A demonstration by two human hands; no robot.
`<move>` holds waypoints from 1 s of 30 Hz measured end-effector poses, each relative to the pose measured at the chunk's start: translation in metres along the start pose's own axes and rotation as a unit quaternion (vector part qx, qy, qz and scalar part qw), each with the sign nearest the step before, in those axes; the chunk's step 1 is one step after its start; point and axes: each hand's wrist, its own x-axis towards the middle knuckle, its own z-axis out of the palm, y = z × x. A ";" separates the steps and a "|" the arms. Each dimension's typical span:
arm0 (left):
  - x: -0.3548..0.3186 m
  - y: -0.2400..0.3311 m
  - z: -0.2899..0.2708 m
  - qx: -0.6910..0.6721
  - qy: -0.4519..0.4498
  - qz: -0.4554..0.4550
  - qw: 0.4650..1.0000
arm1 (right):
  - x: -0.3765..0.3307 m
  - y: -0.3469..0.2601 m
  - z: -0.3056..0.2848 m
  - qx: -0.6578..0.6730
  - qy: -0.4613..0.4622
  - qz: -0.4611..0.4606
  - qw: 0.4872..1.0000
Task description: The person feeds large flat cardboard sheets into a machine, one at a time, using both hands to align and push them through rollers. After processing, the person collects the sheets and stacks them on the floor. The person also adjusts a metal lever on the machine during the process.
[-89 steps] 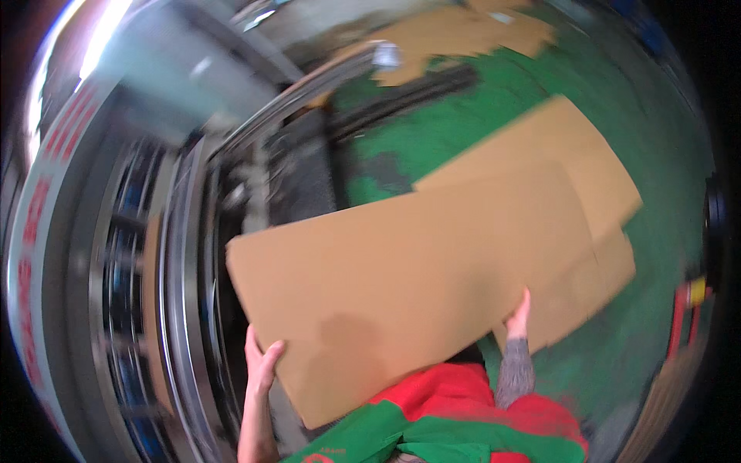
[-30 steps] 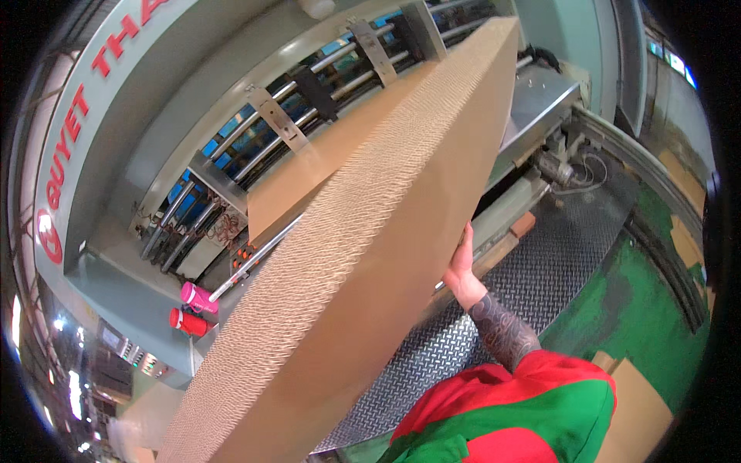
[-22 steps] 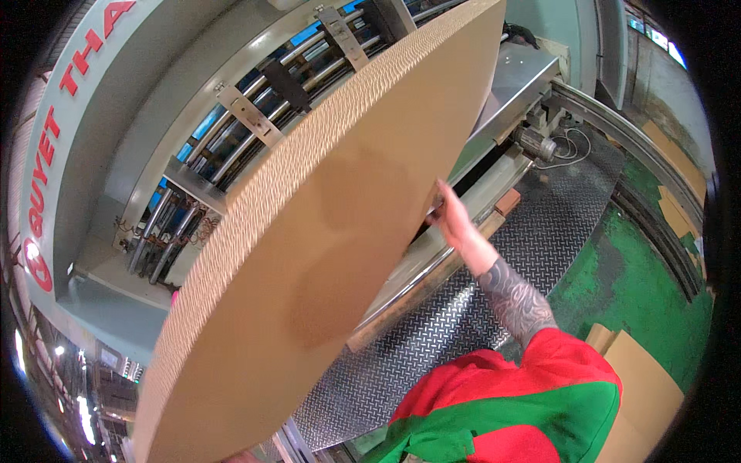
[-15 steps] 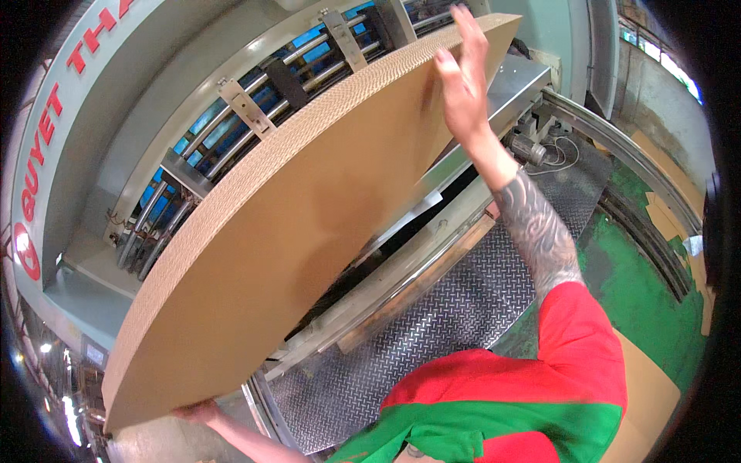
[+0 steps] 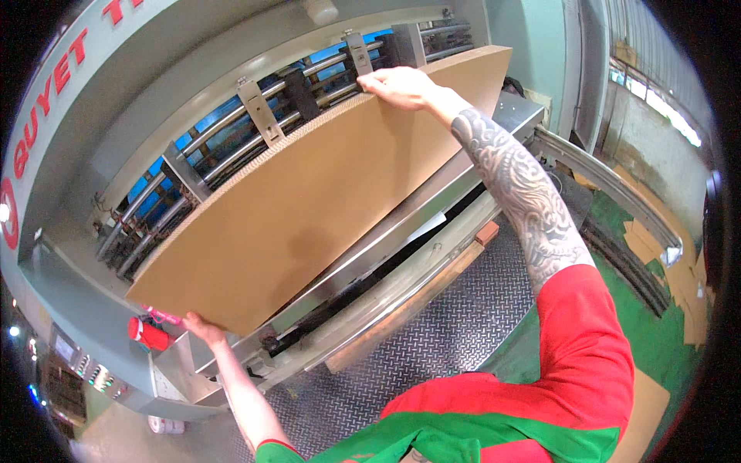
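Note:
A thick stack of brown corrugated cardboard sheets [image 5: 293,224] leans in the mouth of a large grey-green machine, its lower long side at a metal ledge [image 5: 463,174]. At the stack's lower left corner my left hand [image 5: 204,330] grips the edge, most of its fingers hidden behind the board. My right hand [image 5: 397,86] is closed over the top edge near the middle, the fingertips bent toward the far side. Behind the stack run metal rollers [image 5: 224,127] with upright brackets [image 5: 260,112] between them.
Left of the ledge sit a red container [image 5: 150,333] and a control panel [image 5: 93,374]. A metal rail [image 5: 617,177] curves away on the right. Underfoot lies a dark diamond-plate platform [image 5: 432,316], beside green floor [image 5: 617,324] with scraps of cardboard [image 5: 644,241].
The stack has come down and away from me, onto the machine's ledge. My right hand, earlier raised with fingers extended at the stack's right end, has moved left and closed over the top edge.

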 end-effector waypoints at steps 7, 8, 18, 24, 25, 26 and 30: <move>-0.003 -0.012 -0.006 -0.089 -0.014 -0.243 0.966 | 0.076 -0.007 0.031 -0.066 -0.212 -0.022 0.975; -0.002 -0.007 -0.004 -0.089 -0.019 -0.245 0.965 | 0.080 -0.006 0.034 -0.076 -0.197 -0.006 0.977; -0.010 -0.009 0.048 -0.093 -0.012 -0.231 0.968 | 0.095 0.021 0.046 -0.036 -0.166 -0.018 0.985; -0.019 0.005 0.061 -0.127 -0.045 -0.273 0.952 | 0.084 0.035 0.038 -0.012 -0.136 -0.042 0.990; -0.017 0.006 0.063 -0.104 -0.061 -0.249 0.961 | 0.083 0.039 0.039 -0.008 -0.112 -0.045 0.993; -0.017 0.005 0.066 -0.081 -0.077 -0.228 0.967 | 0.088 0.042 0.038 -0.018 -0.125 -0.044 0.991; -0.019 0.006 0.085 -0.055 -0.068 -0.188 0.978 | 0.092 0.059 0.035 -0.026 -0.167 0.029 0.985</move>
